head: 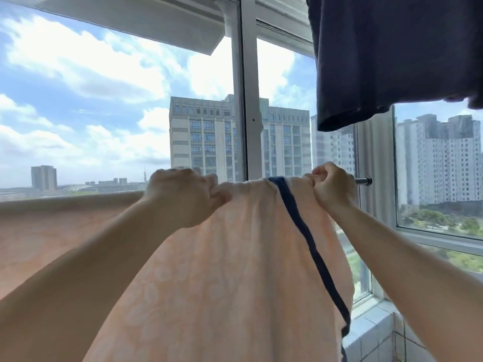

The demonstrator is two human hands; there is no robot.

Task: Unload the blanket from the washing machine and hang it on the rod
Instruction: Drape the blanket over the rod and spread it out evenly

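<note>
Both hands pinch the blanket [235, 257] at its top fold over the rod [363, 180], left hand [180, 194] and right hand [332, 186] apart along the rod's left-right axis, cloth hanging below the fingers [219, 194].

Bright window [104, 100] backlight; soft blur; edges warped.

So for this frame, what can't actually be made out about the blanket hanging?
Head view only:
- Rod: only its right end shows; the peach blanket covers the rest, so its left mounting is hidden.
- Blanket's lower edge: cut off by the bottom of the frame.
- Far side of the blanket: hidden behind its own fold.
- Left hand and right hand: the gripping fingertips are tucked into the cloth.
- Dark garment: its hanger is cut off at the top.
</note>
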